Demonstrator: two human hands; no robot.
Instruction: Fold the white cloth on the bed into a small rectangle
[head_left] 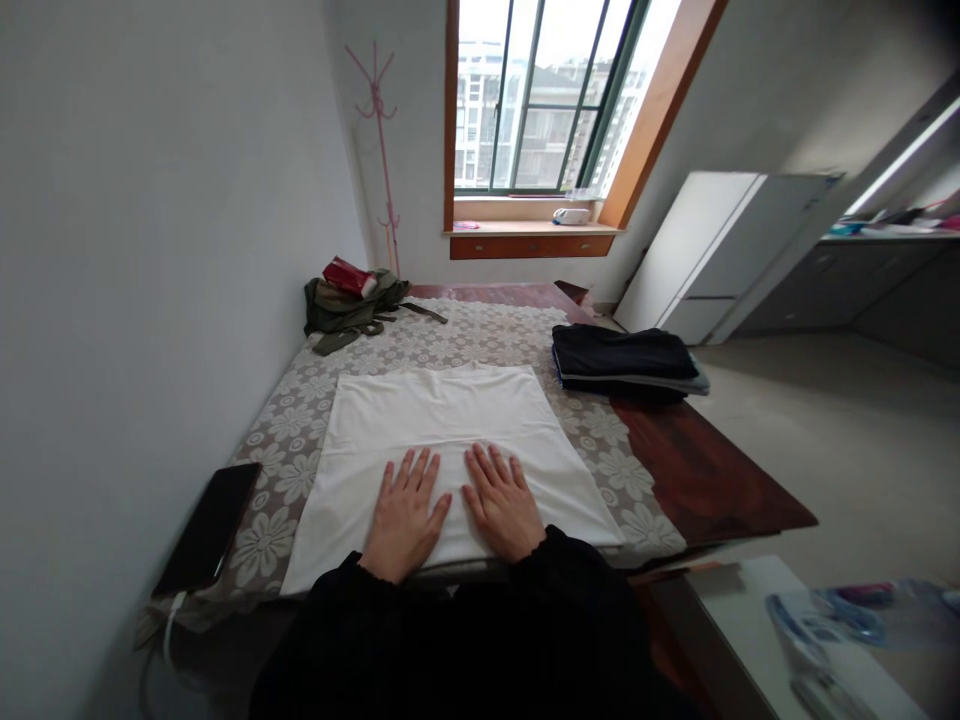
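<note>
Head view: left hand and right hand press flat, gripping nothing, on the white cloth — seemingly folded once — with a folded stack already set aside.

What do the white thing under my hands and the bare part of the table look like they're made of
The white cloth looks like soft, matte woven fabric, probably cotton: it lies limp with shallow creases under the left hand and right hand. The table appears to be dark reddish wood, glossy with visible grain, perhaps veneer.

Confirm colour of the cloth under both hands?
Plain white cloth, no print; left hand and right hand lie flat on it. Head view shows it.
</note>
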